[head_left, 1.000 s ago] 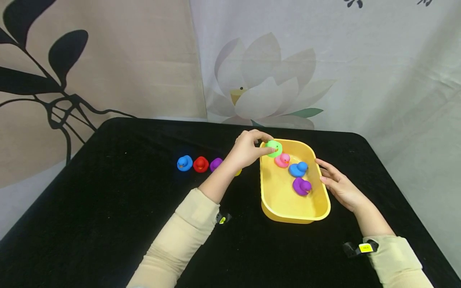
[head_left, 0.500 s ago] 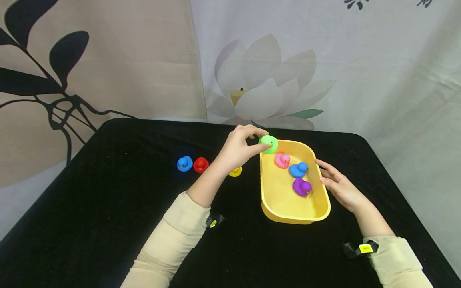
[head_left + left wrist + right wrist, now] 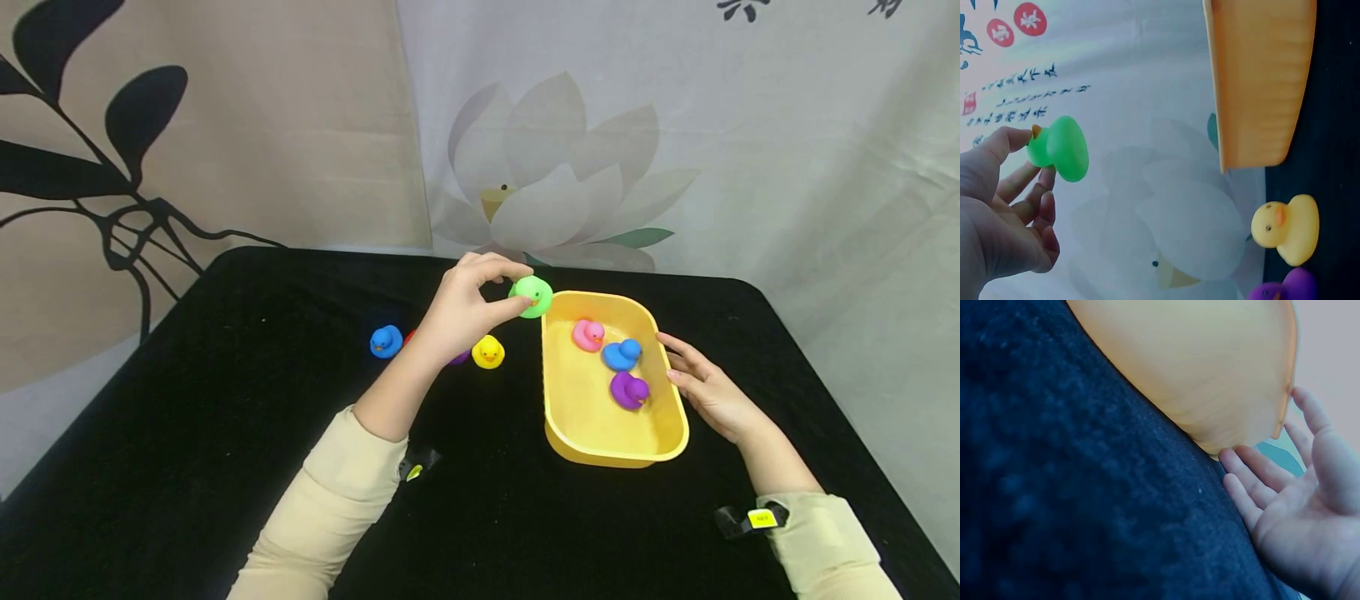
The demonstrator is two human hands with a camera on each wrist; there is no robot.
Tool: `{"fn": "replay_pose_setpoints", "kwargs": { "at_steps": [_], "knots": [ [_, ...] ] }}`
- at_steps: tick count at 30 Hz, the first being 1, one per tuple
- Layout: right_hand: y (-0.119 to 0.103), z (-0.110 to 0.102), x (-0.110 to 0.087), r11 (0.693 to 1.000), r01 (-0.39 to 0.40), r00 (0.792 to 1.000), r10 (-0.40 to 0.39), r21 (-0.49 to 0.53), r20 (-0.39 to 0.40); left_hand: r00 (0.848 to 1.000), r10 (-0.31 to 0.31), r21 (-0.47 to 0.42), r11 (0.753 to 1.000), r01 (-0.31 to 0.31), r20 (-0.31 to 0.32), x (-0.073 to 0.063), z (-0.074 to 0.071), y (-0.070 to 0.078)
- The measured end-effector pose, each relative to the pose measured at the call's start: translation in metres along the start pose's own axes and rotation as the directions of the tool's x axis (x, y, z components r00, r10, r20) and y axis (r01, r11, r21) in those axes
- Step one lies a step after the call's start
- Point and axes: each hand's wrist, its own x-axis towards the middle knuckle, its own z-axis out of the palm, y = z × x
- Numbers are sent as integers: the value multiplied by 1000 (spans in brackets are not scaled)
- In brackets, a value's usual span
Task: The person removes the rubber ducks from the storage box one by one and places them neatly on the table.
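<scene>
My left hand (image 3: 468, 304) pinches a green rubber duck (image 3: 534, 297) between thumb and fingers, held up at the far left corner of the yellow bin (image 3: 585, 446). In the left wrist view the green duck (image 3: 1067, 149) is raised off the table, with the bin's wall (image 3: 1260, 81) to its right. Inside the bin lie a pink duck (image 3: 587, 335), a blue duck (image 3: 621, 355) and a purple duck (image 3: 628, 390). My right hand (image 3: 708, 387) rests its fingertips against the bin's right side, fingers loosely extended; the right wrist view shows them at the bin's wall (image 3: 1210, 369).
Left of the bin, a yellow duck (image 3: 488, 352), a partly hidden purple duck (image 3: 460, 358), a mostly covered red duck (image 3: 408, 337) and a blue duck (image 3: 386, 342) form a row on the black-covered table (image 3: 225, 400). A printed curtain (image 3: 322, 125) hangs behind.
My left hand has moved left with the green duck, from over the bin's far left corner to just outside its rim. The yellow duck is now uncovered. My right hand stays put.
</scene>
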Motion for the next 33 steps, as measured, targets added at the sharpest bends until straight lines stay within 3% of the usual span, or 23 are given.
{"fn": "replay_pose_setpoints", "kwargs": {
  "at_steps": [7,21,33],
  "knots": [
    [1,1,0,1000,6,1000,-6,0,-1,998,58,23,998,-57,-20,-9,-14,1],
    [0,0,1,1000,-14,1000,14,0,4,996,85,61,995,-83,-16,-29,-46,-9],
    [-1,0,0,1000,-3,1000,3,13,11,999,32,96,995,-33,16,-45,-79,-24]
  ]
}}
